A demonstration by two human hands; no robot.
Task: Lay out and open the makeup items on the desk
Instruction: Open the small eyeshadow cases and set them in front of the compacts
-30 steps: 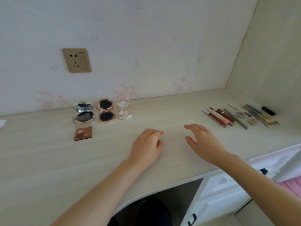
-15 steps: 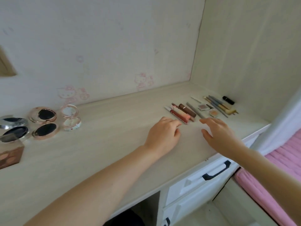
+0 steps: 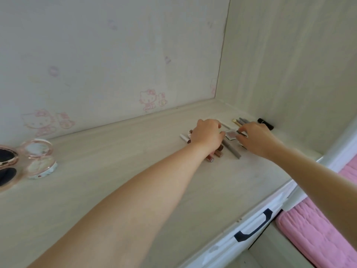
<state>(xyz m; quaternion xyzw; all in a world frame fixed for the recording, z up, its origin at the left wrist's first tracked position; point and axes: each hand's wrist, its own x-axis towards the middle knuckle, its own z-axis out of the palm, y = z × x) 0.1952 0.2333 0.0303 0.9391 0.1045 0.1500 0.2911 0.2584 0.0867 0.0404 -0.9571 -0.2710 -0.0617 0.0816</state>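
A row of makeup lies at the desk's [image 3: 116, 186] far right. My left hand [image 3: 207, 135] rests knuckles-up over the lip gloss tubes [image 3: 212, 157], its thumb against the left edge of a small square blush pan [image 3: 231, 134]. My right hand [image 3: 255, 141] pinches the pan's right edge between forefinger and thumb. A grey pencil [image 3: 231, 149] lies between my hands. Behind them are thin pencils [image 3: 239, 120], a white stick [image 3: 225, 124] and a black lipstick [image 3: 265, 123]. A white tube [image 3: 183, 138] shows left of my left hand.
Open compacts sit at the left edge: a clear pink one [image 3: 39, 159] and a rose-gold one [image 3: 5, 167]. The side wall [image 3: 289, 74] closes the desk on the right. Below the front edge are a drawer handle [image 3: 253, 229] and a pink bed [image 3: 318, 229].
My view swung right, away from the compacts. Both hands moved from the bare desk middle to the row of tubes and pencils, and my right hand took hold of the small pan.
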